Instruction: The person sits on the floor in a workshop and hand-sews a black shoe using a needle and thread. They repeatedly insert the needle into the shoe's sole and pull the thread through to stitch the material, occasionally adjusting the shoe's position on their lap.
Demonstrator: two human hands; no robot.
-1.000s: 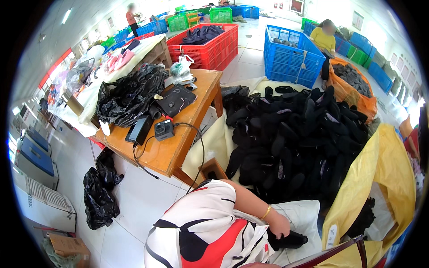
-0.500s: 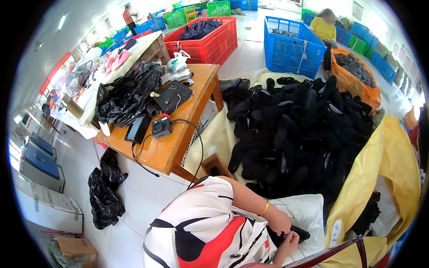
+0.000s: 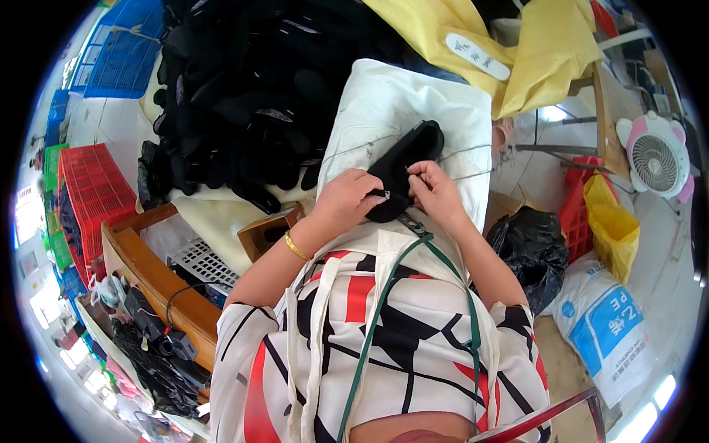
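Left hand [image 3: 346, 201]: fingers pinching the near end of a black fabric shoe insole [image 3: 405, 168].
Right hand [image 3: 437, 193]: fingers gripping the same insole.
Underneath: white cloth pad [image 3: 384, 103].

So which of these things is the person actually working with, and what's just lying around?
In use: the black shoe piece held by the left hand and right hand, over the white cloth.

Lying about: black pile, small fan, black bag, yellow bag, red crate.

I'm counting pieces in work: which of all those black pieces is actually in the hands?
The black piece lying alone on the white cloth, pinched by left hand and right hand. The rest sit in the black pile beyond.
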